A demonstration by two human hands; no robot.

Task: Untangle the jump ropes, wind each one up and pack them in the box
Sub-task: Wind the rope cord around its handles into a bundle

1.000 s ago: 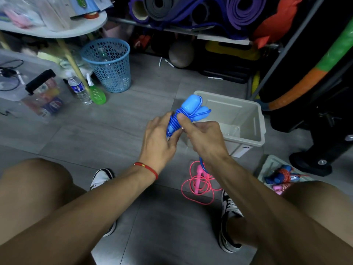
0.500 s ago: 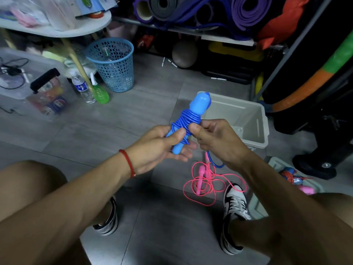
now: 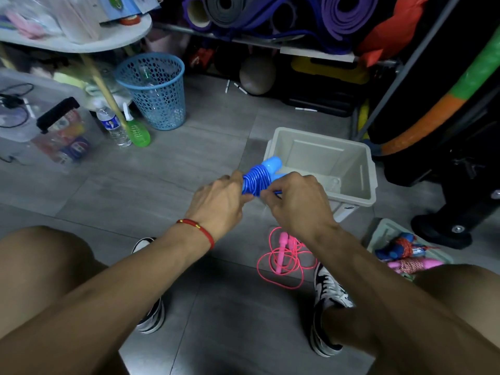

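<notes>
Frame centre: left hand (image 3: 220, 197) & right hand (image 3: 295, 203) pinch blue jump rope (image 3: 257, 178), glossy cord coiled round smooth plastic handles, w/ beige plastic box (image 3: 366, 185) just behind. Pink jump rope (image 3: 282, 255) lies loose below, on grey floor.

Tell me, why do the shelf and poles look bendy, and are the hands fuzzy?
Head view: the wide lens bows the edges, so the grey pole leans; the left hand and right hand on the blue jump rope look slightly soft; the far shelf area is dim.
</notes>
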